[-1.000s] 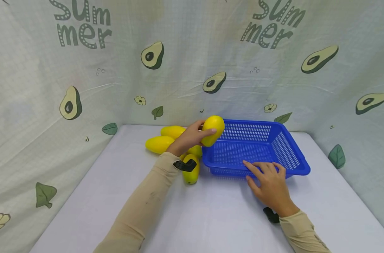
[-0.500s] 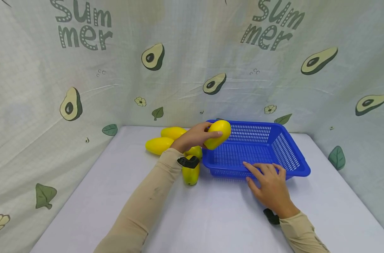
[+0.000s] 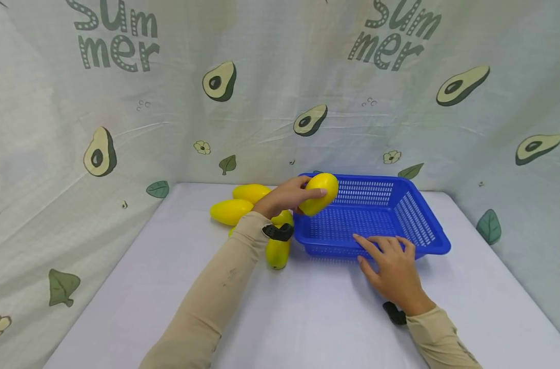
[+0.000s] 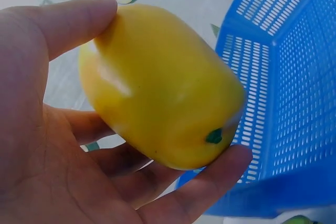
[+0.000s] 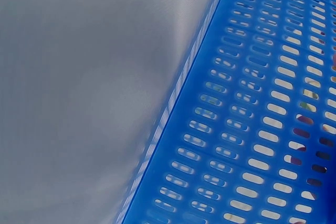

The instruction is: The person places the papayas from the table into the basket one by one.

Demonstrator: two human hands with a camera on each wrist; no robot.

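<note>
My left hand (image 3: 284, 197) grips a yellow mango (image 3: 322, 193) in the air above the left end of a blue plastic basket (image 3: 414, 218). In the left wrist view, thumb and fingers lie around the mango (image 4: 163, 85), whose green stem end faces the camera. The fingers of my right hand (image 3: 395, 271) rest on the basket's near rim, with the thumb outside its front wall. Only the basket's slotted wall (image 5: 210, 129) and white cloth show in the right wrist view; the right hand is out of it.
Several more yellow mangoes (image 3: 231, 211) lie on the white table (image 3: 298, 318) left of the basket, partly hidden by the left forearm. One greenish-yellow mango (image 3: 277, 254) lies nearest the front. A cloth printed with avocados (image 3: 219, 82) hangs behind.
The left hand has moved a little to the right with its mango, further over the basket. The right hand and the basket stay in place.
</note>
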